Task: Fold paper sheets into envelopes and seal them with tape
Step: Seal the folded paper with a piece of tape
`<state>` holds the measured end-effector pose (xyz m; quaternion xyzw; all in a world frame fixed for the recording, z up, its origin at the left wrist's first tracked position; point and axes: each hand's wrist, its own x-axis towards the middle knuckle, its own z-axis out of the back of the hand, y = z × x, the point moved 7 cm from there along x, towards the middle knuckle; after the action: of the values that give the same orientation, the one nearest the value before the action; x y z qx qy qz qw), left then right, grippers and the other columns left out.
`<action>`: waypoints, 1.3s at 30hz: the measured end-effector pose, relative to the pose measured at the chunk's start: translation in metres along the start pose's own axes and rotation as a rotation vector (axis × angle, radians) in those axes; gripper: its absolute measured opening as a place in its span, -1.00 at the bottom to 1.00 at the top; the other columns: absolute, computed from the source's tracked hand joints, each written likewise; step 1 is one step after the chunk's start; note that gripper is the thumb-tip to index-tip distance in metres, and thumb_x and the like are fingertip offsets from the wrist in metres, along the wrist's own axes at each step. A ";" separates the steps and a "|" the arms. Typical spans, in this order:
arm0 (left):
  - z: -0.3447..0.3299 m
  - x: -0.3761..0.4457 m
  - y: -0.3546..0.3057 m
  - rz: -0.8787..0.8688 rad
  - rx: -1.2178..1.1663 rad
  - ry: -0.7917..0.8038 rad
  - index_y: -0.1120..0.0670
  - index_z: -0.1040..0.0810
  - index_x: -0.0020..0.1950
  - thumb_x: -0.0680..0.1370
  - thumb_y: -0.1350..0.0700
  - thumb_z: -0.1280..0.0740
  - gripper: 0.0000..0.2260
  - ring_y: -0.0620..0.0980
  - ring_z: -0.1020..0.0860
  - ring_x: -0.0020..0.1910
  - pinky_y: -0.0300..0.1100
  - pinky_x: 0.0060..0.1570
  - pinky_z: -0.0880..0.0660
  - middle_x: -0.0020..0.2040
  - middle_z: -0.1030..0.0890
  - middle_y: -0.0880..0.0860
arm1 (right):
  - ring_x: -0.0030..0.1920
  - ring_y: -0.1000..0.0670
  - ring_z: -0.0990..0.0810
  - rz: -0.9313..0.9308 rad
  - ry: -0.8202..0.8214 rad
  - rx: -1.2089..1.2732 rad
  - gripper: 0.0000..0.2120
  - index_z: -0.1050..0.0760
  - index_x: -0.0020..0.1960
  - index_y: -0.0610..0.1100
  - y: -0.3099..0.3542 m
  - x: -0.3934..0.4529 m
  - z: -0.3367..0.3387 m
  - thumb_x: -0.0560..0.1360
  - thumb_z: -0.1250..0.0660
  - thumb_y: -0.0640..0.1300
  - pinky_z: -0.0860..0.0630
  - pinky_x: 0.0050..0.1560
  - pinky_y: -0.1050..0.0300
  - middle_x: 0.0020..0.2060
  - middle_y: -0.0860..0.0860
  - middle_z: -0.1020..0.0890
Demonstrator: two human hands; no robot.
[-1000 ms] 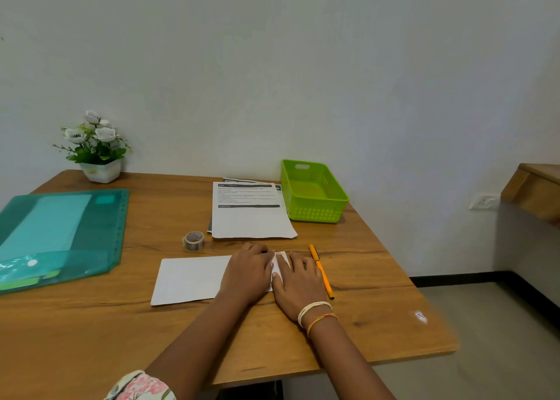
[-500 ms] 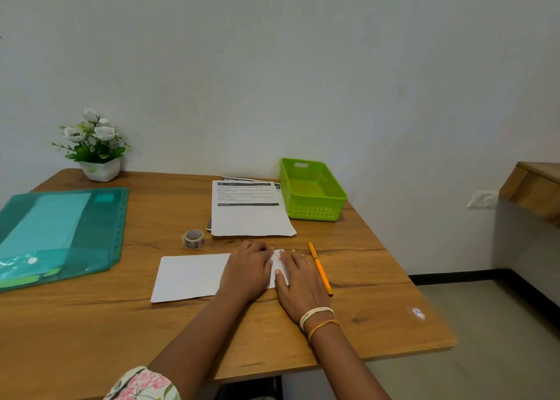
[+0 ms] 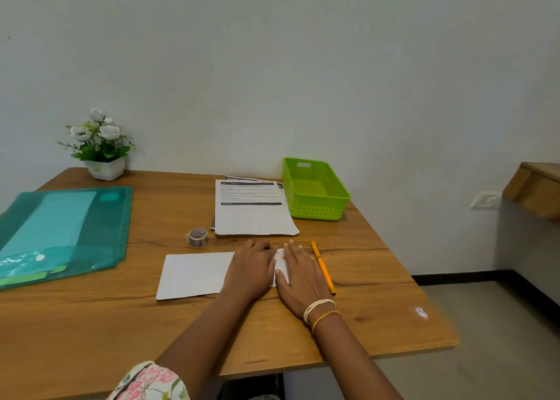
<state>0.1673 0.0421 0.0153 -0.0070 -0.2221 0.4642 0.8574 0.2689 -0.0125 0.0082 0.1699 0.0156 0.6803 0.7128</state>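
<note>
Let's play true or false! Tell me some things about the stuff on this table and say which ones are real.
1. Both hands press flat on the white paper: left hand, right hand. True.
2. The orange pen lies inside the green basket. False: it lies on the table, beside the right hand.
3. The tape roll sits on the table, untouched. True.
4. The flower pot stands on the teal folder. False: it stands on the table behind the folder.
</note>
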 end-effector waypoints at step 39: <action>0.025 -0.009 0.039 0.395 0.013 0.232 -0.02 -0.34 0.33 0.23 -0.41 -0.44 -0.19 0.10 -0.39 0.27 -0.08 0.15 -0.40 0.30 -0.44 0.10 | 0.19 -0.09 -0.42 -0.205 -0.119 -0.054 -0.56 -0.48 0.17 -0.05 -0.009 -0.003 0.013 0.49 -0.16 0.24 -0.42 0.16 0.00 0.13 -0.05 -0.48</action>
<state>0.1220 0.0523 0.0258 -0.0982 -0.1133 0.6206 0.7696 0.2808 -0.0180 0.0174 0.1881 -0.0277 0.5928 0.7826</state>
